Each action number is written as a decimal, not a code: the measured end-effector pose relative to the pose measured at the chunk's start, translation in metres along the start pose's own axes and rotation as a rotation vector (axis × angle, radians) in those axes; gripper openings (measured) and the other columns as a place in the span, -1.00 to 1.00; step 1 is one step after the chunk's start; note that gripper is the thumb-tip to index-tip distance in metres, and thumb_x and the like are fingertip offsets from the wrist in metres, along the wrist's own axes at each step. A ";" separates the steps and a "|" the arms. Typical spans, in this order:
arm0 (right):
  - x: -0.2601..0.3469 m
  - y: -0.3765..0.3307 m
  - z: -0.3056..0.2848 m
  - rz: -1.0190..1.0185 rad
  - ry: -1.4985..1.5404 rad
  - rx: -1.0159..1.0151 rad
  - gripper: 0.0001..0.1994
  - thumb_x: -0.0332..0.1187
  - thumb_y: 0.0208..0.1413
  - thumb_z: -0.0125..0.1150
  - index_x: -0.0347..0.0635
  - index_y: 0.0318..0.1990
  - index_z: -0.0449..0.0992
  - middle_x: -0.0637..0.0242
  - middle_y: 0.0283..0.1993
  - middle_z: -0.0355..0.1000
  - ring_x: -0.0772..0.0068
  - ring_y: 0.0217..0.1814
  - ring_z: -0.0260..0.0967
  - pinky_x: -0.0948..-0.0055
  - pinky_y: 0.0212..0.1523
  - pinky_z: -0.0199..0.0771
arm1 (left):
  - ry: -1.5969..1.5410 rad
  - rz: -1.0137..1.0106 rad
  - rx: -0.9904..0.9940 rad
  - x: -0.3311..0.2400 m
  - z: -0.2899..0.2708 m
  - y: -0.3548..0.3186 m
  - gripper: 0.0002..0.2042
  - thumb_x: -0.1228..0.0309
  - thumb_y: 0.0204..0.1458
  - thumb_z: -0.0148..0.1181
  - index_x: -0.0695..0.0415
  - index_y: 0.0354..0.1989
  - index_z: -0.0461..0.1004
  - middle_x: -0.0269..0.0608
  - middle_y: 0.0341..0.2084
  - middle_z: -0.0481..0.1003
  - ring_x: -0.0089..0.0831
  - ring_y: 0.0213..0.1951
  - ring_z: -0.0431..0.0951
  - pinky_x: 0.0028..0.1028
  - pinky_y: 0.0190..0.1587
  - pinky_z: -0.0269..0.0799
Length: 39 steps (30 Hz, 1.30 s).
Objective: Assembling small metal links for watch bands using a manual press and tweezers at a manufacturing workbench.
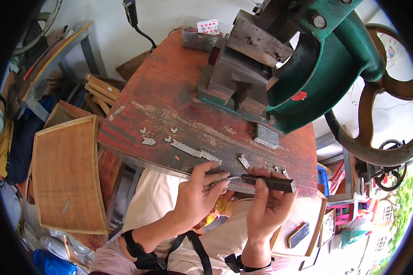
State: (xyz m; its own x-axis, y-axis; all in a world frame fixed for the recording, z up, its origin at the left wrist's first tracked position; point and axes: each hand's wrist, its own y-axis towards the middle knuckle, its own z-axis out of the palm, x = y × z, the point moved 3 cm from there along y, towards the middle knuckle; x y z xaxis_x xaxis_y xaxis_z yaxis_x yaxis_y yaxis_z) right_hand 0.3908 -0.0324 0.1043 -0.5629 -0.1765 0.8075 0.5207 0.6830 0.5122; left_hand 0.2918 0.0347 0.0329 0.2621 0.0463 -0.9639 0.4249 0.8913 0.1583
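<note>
Two hands work at the near edge of a worn red desk [170,91]. The right hand [267,206] is closed around a dark rectangular metal bar [270,182], held level just off the desk's front edge. The left hand [198,195] pinches a small silvery metal piece [221,181] between thumb and fingertips, its tip touching the bar's left end. On the desk just beyond the hands lie rows of small grey metal clips [195,152], some loose ones further left, and a neat stack of them [266,136] near a big green press [321,59]. A curved plywood seat panel [66,174] sits to the left, beside the desk.
</note>
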 end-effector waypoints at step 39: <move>-0.162 0.086 -0.167 0.295 -0.553 -0.384 -0.64 -0.27 0.01 0.14 -0.41 -0.13 0.46 0.00 -0.23 0.49 0.14 -0.17 0.47 0.36 -0.10 0.39 | 1.408 -0.116 0.835 0.219 0.049 -0.085 -0.85 0.51 -0.08 0.00 0.30 -0.36 0.44 0.06 -0.47 0.51 -0.10 -0.37 0.56 -0.25 -0.33 0.48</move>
State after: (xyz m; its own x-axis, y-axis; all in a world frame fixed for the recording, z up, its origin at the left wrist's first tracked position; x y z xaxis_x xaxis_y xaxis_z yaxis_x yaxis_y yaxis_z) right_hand 0.6338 -0.0634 0.0669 -0.5534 0.4293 0.7137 0.8316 0.3323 0.4450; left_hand 0.3558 -0.0528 -0.1811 -0.5520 0.7666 -0.3281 0.8295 0.4646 -0.3101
